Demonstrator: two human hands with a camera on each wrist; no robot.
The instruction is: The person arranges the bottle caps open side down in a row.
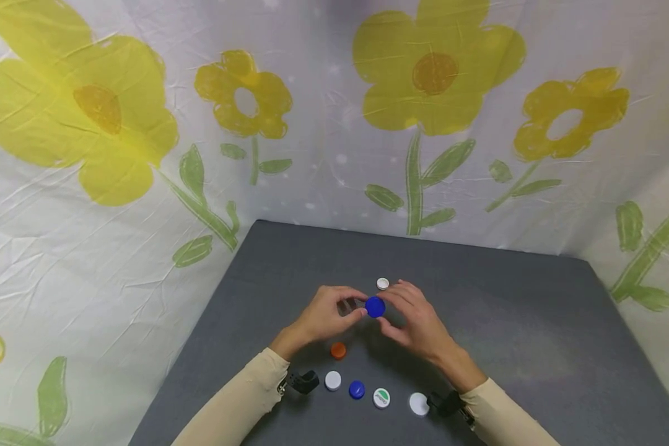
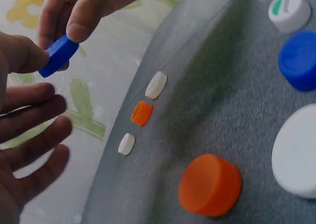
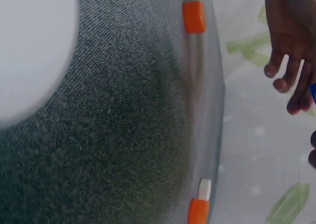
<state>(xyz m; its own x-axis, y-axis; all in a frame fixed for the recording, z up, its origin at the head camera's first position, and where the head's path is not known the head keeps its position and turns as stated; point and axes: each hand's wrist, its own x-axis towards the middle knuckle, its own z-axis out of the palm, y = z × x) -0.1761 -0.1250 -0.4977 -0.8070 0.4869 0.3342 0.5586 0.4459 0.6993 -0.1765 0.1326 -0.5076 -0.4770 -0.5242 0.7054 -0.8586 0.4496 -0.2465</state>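
A round blue bottle cap (image 1: 375,307) is held up above the dark table between both hands. My left hand (image 1: 329,311) pinches its left edge with thumb and forefinger, its other fingers spread in the left wrist view. From the other side my right hand (image 1: 415,319) grips the same cap, thumb below and fingers above in the head view. The left wrist view shows the blue cap (image 2: 59,55) tilted on edge, with a thumb from each hand against it. Only a sliver of blue shows at the right wrist view's edge.
Nearer me on the grey table (image 1: 513,322) lie an orange cap (image 1: 338,350), white cap (image 1: 332,380), second blue cap (image 1: 357,389), white-and-green cap (image 1: 381,397) and larger white cap (image 1: 419,404). Beyond the hands sits a small white cap (image 1: 383,284). A flowered cloth (image 1: 312,111) surrounds the table.
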